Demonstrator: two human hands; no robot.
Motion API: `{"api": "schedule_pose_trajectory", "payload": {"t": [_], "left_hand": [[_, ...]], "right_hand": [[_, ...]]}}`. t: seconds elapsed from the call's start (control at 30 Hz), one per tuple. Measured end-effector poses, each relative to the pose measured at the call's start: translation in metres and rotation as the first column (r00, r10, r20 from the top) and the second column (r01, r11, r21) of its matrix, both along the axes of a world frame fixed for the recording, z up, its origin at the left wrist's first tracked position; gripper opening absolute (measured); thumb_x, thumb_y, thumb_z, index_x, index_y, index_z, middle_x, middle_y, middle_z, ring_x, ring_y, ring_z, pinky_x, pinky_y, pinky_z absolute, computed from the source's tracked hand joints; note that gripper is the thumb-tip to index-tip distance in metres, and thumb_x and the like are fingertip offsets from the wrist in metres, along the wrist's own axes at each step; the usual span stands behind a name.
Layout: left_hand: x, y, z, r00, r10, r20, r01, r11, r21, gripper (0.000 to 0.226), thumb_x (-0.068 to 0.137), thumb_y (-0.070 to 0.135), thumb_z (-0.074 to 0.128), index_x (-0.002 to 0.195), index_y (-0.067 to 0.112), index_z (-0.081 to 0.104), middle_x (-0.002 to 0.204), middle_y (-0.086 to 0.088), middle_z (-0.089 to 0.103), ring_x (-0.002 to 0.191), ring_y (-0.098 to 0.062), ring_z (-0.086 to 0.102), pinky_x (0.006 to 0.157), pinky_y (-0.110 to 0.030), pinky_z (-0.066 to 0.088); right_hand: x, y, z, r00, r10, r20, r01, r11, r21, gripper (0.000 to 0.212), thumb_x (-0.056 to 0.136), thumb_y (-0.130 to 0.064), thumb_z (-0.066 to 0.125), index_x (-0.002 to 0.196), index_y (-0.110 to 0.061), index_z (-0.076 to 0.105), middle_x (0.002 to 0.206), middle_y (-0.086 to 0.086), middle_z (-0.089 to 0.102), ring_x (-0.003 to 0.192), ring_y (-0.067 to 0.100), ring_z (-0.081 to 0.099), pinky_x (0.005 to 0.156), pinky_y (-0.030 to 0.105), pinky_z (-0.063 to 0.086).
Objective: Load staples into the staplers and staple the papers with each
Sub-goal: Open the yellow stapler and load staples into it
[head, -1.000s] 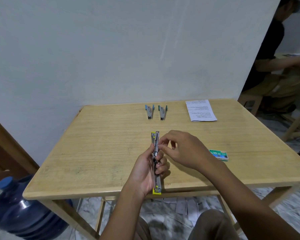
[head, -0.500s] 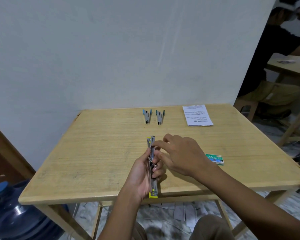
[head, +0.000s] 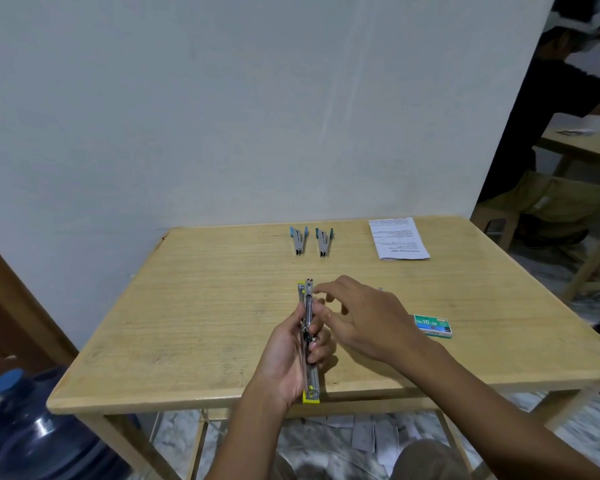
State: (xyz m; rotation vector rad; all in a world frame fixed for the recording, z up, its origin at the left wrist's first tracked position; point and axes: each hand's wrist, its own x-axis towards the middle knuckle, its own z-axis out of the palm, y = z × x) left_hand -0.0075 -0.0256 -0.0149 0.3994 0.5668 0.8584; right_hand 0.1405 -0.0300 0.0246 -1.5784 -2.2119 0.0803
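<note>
Left hand grips the yellow stapler, hinged open over the table at its near edge; right hand hovers slack-fingered, holding nothing. Early going, I reckon: blue staplers and papers lie untouched at the far edge.

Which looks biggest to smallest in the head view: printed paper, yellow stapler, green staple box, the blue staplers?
1. yellow stapler, longest, but nearest the camera; unsure against the paper.
2. printed paper.
3. green staple box.
4. left blue stapler and right blue stapler: alike, farthest away.
</note>
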Motion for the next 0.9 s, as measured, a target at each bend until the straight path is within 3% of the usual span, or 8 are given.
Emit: {"api": "schedule_pose_trajectory", "payload": {"t": [0.2,0.33,0.53,0.7,0.9], "left_hand": [[0.001,0.002,-0.004,0.999,-0.003,0.049,0.004,1.000,-0.019,0.047,0.098,0.045,0.046,0.064,0.012,0.045,0.052,-0.004,0.035,0.037,-0.012,0.031,0.034,-0.021,0.033],[0.000,0.004,-0.006,0.999,0.010,0.031,-0.010,1.000,-0.004,0.048,0.099,0.045,0.044,0.064,0.012,0.045,0.053,-0.004,0.033,0.038,-0.012,0.029,0.034,-0.020,0.033],[-0.001,0.009,-0.014,0.998,-0.063,0.032,0.062,0.998,0.019,0.050,0.098,0.050,0.043,0.064,0.014,0.042,0.054,-0.003,0.031,0.040,-0.011,0.027,0.038,-0.024,0.034],[0.000,0.007,-0.011,0.999,-0.038,0.032,0.038,0.999,0.003,0.048,0.098,0.048,0.045,0.064,0.014,0.042,0.054,-0.003,0.030,0.038,-0.011,0.028,0.036,-0.023,0.033],[0.001,0.003,-0.006,1.000,0.010,0.022,-0.010,1.000,-0.006,0.047,0.099,0.045,0.045,0.065,0.012,0.046,0.054,-0.004,0.031,0.036,-0.011,0.029,0.034,-0.021,0.032]], "right_hand": [[0.000,0.004,-0.003,0.995,0.015,0.103,-0.012,0.999,-0.029,0.039,0.100,-0.055,0.036,0.133,-0.042,0.051,0.125,-0.013,0.053,0.109,0.011,0.057,0.073,0.031,0.035],[-0.001,0.013,0.002,0.979,0.037,0.199,-0.043,0.999,0.028,0.039,0.101,-0.053,0.036,0.132,-0.038,0.054,0.121,-0.008,0.055,0.101,0.016,0.061,0.070,0.031,0.040],[0.005,0.028,0.005,0.959,0.018,0.283,-0.042,0.996,0.078,0.066,0.087,-0.065,0.009,0.132,-0.042,0.051,0.116,-0.007,0.056,0.096,0.018,0.062,0.068,0.033,0.046],[0.006,0.023,-0.002,0.981,0.059,0.184,-0.093,0.980,0.177,0.043,0.095,-0.057,0.032,0.117,-0.038,0.064,0.101,-0.009,0.062,0.078,0.016,0.064,0.055,0.029,0.042],[0.006,0.023,-0.004,0.969,0.100,0.226,-0.146,0.969,0.198,0.035,0.095,-0.055,0.037,0.109,-0.039,0.065,0.098,-0.008,0.063,0.074,0.015,0.064,0.052,0.027,0.041]]}}
